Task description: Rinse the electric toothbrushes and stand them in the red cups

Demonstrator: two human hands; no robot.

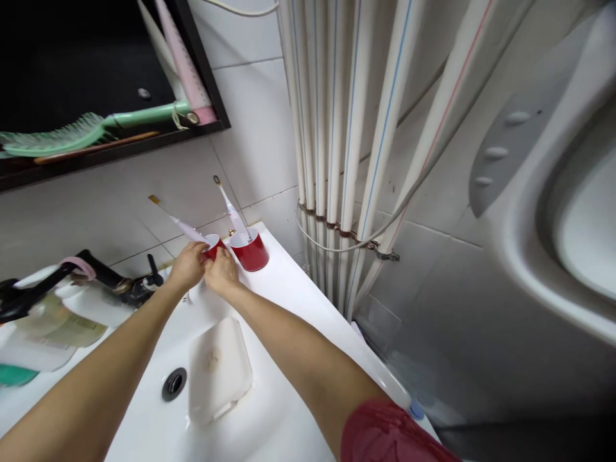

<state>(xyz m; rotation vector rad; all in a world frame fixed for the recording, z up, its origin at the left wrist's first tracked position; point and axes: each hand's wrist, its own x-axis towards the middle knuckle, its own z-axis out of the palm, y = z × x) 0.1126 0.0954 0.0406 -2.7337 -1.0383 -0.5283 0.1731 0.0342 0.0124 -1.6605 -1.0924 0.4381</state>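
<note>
left hand (189, 264) and right hand (222, 272) grasp a red cup (219, 246); its toothbrush (188, 229) slants up-left. second cup (252, 253) stands just beside, near the ledge (291, 285) edge; basin (166, 343) opens below.

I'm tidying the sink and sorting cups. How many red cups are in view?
2: one red cup between the left hand and right hand, the other red cup beside it on the sink's ledge.

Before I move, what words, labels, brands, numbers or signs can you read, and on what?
None can be read.
Yellowish bottle: label too blurred to read.
Pink tube: faint marks, too small and blurred.
Held red cup, other red cup: no writing visible.
</note>
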